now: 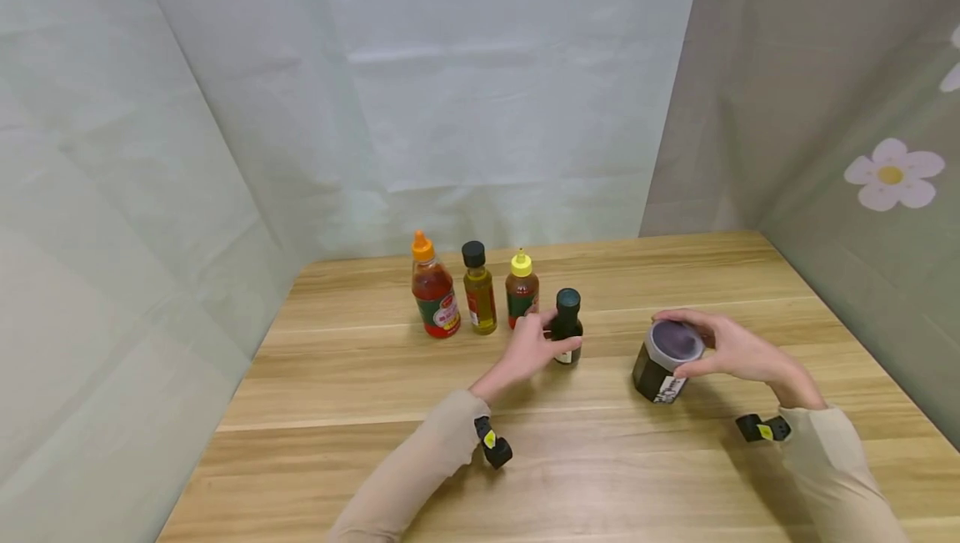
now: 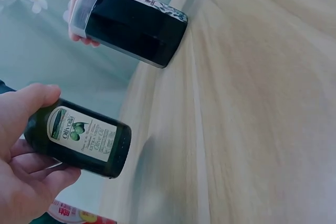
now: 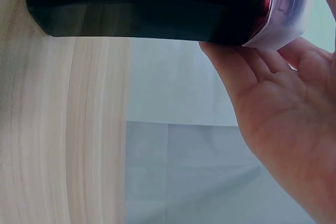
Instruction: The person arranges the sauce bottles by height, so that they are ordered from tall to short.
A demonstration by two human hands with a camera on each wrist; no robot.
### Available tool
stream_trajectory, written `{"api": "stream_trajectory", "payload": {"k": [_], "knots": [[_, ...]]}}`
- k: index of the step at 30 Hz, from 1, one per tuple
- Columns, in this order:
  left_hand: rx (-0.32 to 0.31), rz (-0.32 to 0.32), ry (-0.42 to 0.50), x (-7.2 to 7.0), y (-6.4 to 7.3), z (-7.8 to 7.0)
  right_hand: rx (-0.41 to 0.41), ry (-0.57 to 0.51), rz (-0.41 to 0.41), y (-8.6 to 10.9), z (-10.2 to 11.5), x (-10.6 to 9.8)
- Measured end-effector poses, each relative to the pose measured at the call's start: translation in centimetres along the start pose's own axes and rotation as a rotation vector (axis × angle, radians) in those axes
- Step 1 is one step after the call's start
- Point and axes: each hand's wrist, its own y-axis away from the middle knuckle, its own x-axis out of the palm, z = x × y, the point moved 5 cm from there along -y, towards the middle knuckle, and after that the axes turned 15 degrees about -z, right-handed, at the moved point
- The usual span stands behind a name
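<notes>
My left hand (image 1: 531, 349) grips a small dark green olive oil bottle (image 1: 567, 328), thumb on one side and fingers on the other. In the left wrist view its pale label (image 2: 86, 134) shows olives, and its base is close to the table. Farther right, my right hand (image 1: 741, 349) holds a dark jar (image 1: 651, 371) from above, with thumb and fingers spread around its translucent lid (image 1: 677, 341). The jar has a white label strip on its side. In the right wrist view the jar's dark wall (image 3: 142, 9) fills the top, the fingers lying against the lid end.
Left of the olive oil bottle stand a red sauce bottle with an orange cap (image 1: 436, 297), a yellow oil bottle with a black cap (image 1: 480, 293) and a yellow-capped sauce bottle (image 1: 521, 284). The wooden table (image 1: 337, 393) meets cloth walls (image 1: 510, 93) behind and at the sides.
</notes>
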Motion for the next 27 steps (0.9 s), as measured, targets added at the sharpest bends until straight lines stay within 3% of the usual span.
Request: {"api": "stream_trajectory", "payload": {"k": [11,18,27], "knots": [[-0.002,-0.133,-0.020,0.7,-1.3,0.3,0.007,0.003,0.000,0.0,-0.3,0.0],[0.014,-0.176,-0.023,1.6,-2.0,0.1,0.000,0.015,-0.005,0.0,-0.4,-0.1],[-0.015,-0.271,-0.081,2.2,-2.7,0.1,-0.008,-0.012,0.006,-0.1,-0.4,-0.1]]}}
